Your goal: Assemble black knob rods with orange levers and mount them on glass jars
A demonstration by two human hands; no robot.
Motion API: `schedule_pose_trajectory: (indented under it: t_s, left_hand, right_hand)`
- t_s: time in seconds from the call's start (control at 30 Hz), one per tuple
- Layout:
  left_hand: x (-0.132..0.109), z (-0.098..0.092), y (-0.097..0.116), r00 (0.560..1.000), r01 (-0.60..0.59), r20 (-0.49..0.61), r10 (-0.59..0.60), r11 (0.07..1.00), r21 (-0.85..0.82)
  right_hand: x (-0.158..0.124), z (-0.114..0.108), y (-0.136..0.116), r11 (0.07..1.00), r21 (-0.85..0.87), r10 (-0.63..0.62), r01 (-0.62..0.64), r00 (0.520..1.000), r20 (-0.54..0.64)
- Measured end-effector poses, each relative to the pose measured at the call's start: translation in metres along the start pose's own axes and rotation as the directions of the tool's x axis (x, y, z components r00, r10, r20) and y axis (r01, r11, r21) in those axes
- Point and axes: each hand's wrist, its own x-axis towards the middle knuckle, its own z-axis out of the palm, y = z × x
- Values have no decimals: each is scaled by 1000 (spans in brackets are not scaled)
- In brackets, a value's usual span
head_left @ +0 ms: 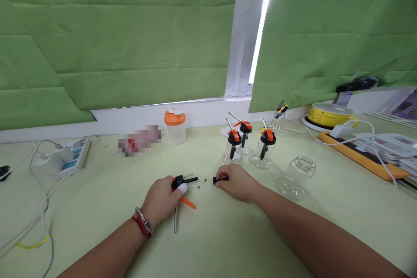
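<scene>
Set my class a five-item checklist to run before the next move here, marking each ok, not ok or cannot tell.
1. Left hand holds the black-and-orange lid: ok.
2. Right hand holds the small black part: ok.
3. Lid and black part joined: not ok, they are apart.
4. Tiny brown piece in sight between the hands: ok.
5. Clear jar at right free of cracks: cannot tell.
</scene>
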Motion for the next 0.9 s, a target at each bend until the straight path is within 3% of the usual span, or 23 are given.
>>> schedule_pose_trajectory:
  t_s: [0.4, 0.9]
  left_hand:
    - [1, 0, 0, 1000, -17, -3, 17, 998, 61]
    - [2, 0, 0, 1000, -27, 11, 27, 998, 55]
  right_hand:
    - [0, -17, -11, 984, -170, -69, 61, 997, -40]
    - [-4, -46, -8, 940, -339, 46, -34, 999, 27]
